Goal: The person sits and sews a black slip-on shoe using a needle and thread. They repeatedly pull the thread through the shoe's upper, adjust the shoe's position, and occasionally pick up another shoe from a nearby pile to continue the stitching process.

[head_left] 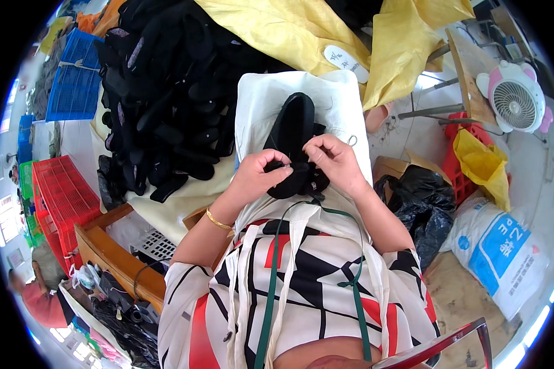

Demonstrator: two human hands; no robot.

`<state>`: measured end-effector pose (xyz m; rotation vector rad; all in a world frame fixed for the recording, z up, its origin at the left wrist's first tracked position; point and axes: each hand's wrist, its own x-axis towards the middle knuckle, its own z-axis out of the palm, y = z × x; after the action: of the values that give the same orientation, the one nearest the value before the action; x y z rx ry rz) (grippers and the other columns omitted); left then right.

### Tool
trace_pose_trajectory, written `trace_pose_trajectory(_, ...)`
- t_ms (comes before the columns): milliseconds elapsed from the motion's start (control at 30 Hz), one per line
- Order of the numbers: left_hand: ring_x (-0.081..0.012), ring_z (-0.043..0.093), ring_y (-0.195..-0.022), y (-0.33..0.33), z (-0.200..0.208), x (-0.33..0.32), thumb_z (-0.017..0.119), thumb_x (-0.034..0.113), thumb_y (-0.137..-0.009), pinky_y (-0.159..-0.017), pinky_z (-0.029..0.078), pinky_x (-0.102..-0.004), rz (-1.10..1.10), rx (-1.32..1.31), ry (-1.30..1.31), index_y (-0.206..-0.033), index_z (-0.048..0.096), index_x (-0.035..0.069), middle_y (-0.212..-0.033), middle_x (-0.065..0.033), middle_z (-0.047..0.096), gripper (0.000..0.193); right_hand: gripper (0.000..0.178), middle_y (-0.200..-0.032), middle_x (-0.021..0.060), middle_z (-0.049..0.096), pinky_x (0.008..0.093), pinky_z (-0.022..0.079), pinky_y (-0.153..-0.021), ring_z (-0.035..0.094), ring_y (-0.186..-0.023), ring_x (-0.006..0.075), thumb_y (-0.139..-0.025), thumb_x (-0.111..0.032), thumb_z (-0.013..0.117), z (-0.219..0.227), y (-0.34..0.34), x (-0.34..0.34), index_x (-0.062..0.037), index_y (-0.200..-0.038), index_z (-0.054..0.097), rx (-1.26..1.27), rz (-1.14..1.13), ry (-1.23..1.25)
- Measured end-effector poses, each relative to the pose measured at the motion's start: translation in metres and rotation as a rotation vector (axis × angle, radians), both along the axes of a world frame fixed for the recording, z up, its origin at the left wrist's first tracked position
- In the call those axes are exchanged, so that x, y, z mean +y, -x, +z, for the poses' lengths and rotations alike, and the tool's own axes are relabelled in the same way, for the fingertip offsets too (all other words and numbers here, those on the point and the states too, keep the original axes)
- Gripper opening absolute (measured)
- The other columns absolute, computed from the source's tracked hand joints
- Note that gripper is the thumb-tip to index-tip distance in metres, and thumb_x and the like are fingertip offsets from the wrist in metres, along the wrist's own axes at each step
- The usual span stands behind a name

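A black cloth shoe lies on the white cloth over my lap, its long toe end pointing away from me. My left hand is closed at the shoe's near left side, thumb and forefinger pinched on its black fabric. On the opposite side my right hand is closed too, its thumb and fingertips pinched together just above the shoe's edge. Whatever is between the right fingertips is too small to make out. Dark folds beneath my hands hide part of the shoe.
A large heap of black shoes is piled at the far left, near a blue crate and red crates. An open wooden drawer stands left. On the right are a black bag, a white sack and a fan.
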<state>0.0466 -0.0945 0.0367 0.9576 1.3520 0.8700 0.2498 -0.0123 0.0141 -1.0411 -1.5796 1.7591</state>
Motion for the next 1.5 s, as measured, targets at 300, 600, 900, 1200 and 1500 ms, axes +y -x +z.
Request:
trace_pose_trajectory(300, -0.0137, 0.063, -0.068, -0.007, 0.004, -0.004, 0.073, 0.010, -0.084, -0.063, 0.050, -0.0281, 0.002, 0.222, -0.044, -0.096, 0.071, 0.000, -0.082, -0.0105, 0.070, 0.016, 0.007, -0.080, 0.0107, 0.060, 0.0367, 0.048, -0.068, 0.055, -0.072, 0.0296, -0.082, 0.000, 0.070, 0.034, 0.018, -0.012, -0.0034, -0.085, 0.065, -0.091, 0.066, -0.843)
trace_pose_trajectory(600, -0.0215, 0.064, -0.074, 0.001, -0.004, -0.018, 0.077, 0.003, -0.079, -0.064, 0.048, -0.0305, -0.155, 0.397, -0.393, -0.097, 0.071, 0.005, -0.084, -0.0077, 0.070, 0.019, 0.022, -0.071, 0.0038, 0.062, 0.0220, 0.042, -0.042, 0.055, -0.047, 0.0118, -0.104, -0.031, 0.052, 0.071, -0.030, 0.005, -0.0116, -0.094, 0.053, 0.326, -0.219, 0.612)
trace_pose_trajectory(900, -0.0258, 0.064, -0.074, 0.006, -0.015, -0.030, 0.078, -0.005, -0.070, -0.065, 0.050, -0.0332, -0.152, 0.511, -0.642, -0.094, 0.070, 0.007, -0.084, -0.0078, 0.071, 0.029, 0.023, -0.066, -0.0036, 0.035, 0.0427, 0.053, -0.096, 0.035, -0.057, 0.0101, -0.101, -0.010, 0.052, 0.071, -0.253, 0.076, -0.0059, -0.078, 0.046, 0.897, -0.791, 0.163)
trace_pose_trajectory(1200, -0.0261, 0.067, -0.076, 0.001, -0.027, -0.032, 0.077, -0.009, -0.067, -0.068, 0.051, -0.0337, -0.117, 0.507, -0.671, -0.095, 0.069, 0.008, -0.086, -0.0071, 0.072, 0.034, 0.011, -0.071, 0.0039, 0.050, 0.0469, 0.054, -0.095, 0.051, -0.064, 0.0154, -0.088, 0.001, 0.056, 0.012, -0.271, 0.084, -0.0036, -0.079, 0.051, 0.356, -1.364, -0.379)
trace_pose_trajectory(1500, -0.0285, 0.068, -0.081, -0.005, -0.021, -0.037, 0.072, -0.009, -0.067, -0.071, 0.053, -0.0347, -0.120, 0.596, -0.736, -0.099, 0.069, 0.006, -0.093, -0.0095, 0.072, 0.035, 0.011, -0.085, 0.0036, 0.068, 0.0265, 0.051, -0.063, 0.061, -0.069, 0.0104, -0.096, -0.015, 0.063, 0.012, -0.017, -0.019, -0.0056, -0.102, 0.067, -0.047, 0.181, -0.048)
